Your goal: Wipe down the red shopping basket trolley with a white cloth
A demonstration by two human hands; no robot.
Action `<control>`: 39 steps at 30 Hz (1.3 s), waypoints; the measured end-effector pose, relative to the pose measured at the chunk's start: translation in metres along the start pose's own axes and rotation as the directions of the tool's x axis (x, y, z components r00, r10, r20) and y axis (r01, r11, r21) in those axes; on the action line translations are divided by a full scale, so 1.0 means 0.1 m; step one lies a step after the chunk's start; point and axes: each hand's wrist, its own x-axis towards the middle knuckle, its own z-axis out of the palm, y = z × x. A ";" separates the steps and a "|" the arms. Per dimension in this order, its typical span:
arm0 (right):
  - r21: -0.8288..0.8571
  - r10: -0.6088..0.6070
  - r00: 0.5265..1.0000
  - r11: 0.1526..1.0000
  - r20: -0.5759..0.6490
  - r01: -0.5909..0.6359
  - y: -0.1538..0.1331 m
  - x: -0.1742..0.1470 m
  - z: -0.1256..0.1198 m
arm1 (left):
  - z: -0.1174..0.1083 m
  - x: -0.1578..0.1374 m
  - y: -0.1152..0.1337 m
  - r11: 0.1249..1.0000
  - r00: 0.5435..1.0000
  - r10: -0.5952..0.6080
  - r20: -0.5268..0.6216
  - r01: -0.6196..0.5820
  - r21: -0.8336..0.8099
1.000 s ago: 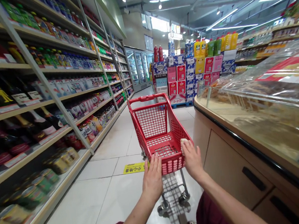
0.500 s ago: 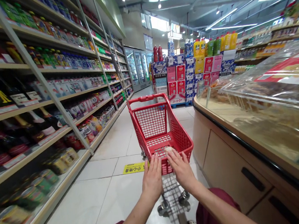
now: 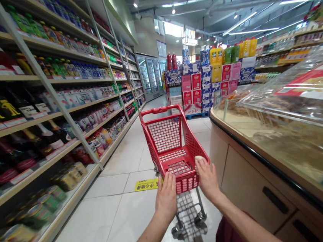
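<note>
A red plastic shopping cart (image 3: 172, 155) stands in front of me, with its basket's low edge toward me. My left hand (image 3: 166, 195) is at the near left corner, its fingers over the rim and its thumb on the outer side. At the near right corner, my right hand (image 3: 207, 177) presses a small whitish cloth (image 3: 199, 158) against the rim. Only the cloth's upper part shows; my fingers cover the rest. The basket's mesh floor and far panel are visible.
Shelves of bottles and cans (image 3: 72, 95) line the left side. A wood-sided counter (image 3: 241, 166) with clear plastic food packs stands close on the right. Stacked drink cartons (image 3: 195, 83) are ahead. A yellow floor sticker (image 3: 146, 185) lies left of the cart.
My right hand has moved right along the near rim with the cloth, from near the middle to the right corner. My left hand stays at the left corner.
</note>
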 end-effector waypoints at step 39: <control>0.310 -0.073 0.989 0.950 0.129 0.030 0.27 -0.04 -0.08 | -0.19 0.71 -0.27 0.999 0.999 0.034 -0.002 -0.034 0.025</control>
